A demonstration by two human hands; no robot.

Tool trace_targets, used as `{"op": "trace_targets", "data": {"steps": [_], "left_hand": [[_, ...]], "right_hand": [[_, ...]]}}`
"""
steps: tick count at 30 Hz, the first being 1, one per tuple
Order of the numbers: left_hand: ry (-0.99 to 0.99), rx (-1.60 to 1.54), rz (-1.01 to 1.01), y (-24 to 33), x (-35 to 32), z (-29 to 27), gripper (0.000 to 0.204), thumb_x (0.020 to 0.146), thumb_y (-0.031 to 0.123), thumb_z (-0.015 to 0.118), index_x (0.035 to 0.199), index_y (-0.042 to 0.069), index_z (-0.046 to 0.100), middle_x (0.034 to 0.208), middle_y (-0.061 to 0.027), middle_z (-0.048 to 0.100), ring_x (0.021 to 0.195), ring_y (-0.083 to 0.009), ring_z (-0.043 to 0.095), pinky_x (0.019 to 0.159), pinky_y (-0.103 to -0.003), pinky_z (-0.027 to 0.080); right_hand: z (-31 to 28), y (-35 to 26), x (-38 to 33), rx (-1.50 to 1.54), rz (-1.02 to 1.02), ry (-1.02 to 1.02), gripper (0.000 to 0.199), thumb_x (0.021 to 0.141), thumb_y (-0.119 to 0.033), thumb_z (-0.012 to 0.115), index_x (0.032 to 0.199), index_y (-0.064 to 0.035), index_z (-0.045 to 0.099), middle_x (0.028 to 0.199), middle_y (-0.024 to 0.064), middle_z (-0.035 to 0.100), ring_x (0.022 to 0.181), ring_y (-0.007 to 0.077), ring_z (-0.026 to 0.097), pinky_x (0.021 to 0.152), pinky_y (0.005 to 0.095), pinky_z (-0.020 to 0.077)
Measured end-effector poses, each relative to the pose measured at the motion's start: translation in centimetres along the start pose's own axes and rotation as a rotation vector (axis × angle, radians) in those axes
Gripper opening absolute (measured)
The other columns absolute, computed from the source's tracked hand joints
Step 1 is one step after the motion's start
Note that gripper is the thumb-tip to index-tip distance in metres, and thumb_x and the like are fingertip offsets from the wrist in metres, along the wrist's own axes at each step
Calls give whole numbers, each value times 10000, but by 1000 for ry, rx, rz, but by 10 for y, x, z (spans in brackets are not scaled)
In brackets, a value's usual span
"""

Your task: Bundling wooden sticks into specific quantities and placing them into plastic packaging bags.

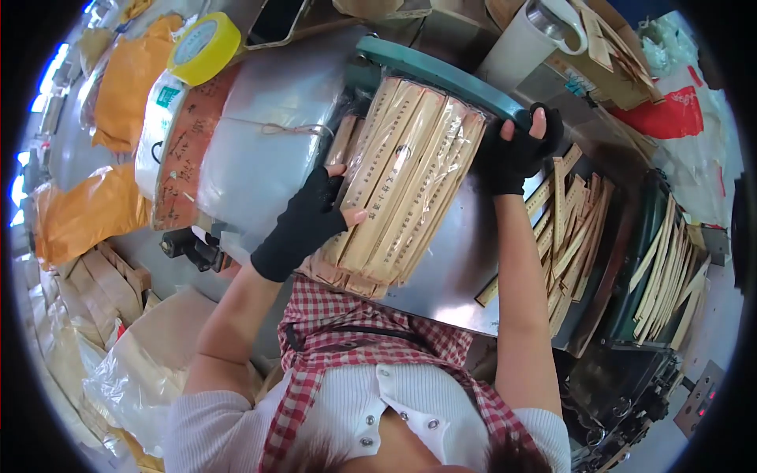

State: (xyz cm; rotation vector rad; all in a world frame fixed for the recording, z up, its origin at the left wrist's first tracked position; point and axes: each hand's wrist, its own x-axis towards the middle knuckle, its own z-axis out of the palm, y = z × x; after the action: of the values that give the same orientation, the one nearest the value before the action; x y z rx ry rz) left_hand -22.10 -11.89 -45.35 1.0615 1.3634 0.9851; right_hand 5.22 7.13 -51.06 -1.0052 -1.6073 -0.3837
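A clear plastic bag (394, 185) packed with long, narrow tan printed packets lies at the middle, its far end against a curved teal bar (441, 69). My left hand (311, 217), in a black fingerless glove, grips the bag's left side, with the thumb on top. My right hand (520, 146), gloved the same way, is closed around the right end of the teal bar, just beyond the bag's far right corner. Its palm side is hidden. The bag's near end reaches the front of my checked apron (355, 323).
Loose tan strips (572, 229) lie to the right, with more in a dark green bin (646, 276). Left stands a stack of clear plastic sheets (260, 142) and a yellow tape roll (203, 49). A white mug (524, 47) and a phone (276, 20) are at the back.
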Motion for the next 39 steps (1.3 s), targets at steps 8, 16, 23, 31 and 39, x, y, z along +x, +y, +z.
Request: {"op": "trace_targets", "data": {"steps": [8,16,23,31,39], "left_hand": [[697,447,218,-50,-111,-55,370,817,124,689,1139,35,531,976,-58,558,892,-160,564,790,-290,463],[202,-1343,-101,-222,-185,-100,534,896,526,543,1190,81,518,1054,-16,567,969,-145,537,856,-297,446],[336,-1316,95,-160,-167,-98,551,880,439,611,1213,14,504,1103,-78,611,1045,-197,584,961,-357,463],[573,-233,87,-100,-160,-125,317,830,138,652,1108,13,567,978,-20,605,902,-106,575,850,-254,450],[866,-17,392,-55,-88,-151,860,673,350,833,1335,57,368,1260,-153,481,1136,-266,496,920,-389,458]], "right_hand": [[-62,-107,-23,352,330,-270,760,824,-367,680,1423,-45,338,1421,198,360,1343,337,289,1103,429,234],[-66,-192,-15,343,373,-724,752,724,-232,772,1356,-36,413,1404,254,327,1294,405,339,1051,435,329],[-67,-250,-11,318,-5,-689,420,711,-189,731,1081,-65,580,1172,170,559,1067,343,525,899,407,434],[-21,-353,-61,564,-496,-998,237,712,-128,675,914,-74,562,873,108,581,814,310,568,727,420,459],[30,-286,59,655,56,-778,302,820,-123,653,1089,-4,588,987,151,644,874,247,629,764,322,480]]}}
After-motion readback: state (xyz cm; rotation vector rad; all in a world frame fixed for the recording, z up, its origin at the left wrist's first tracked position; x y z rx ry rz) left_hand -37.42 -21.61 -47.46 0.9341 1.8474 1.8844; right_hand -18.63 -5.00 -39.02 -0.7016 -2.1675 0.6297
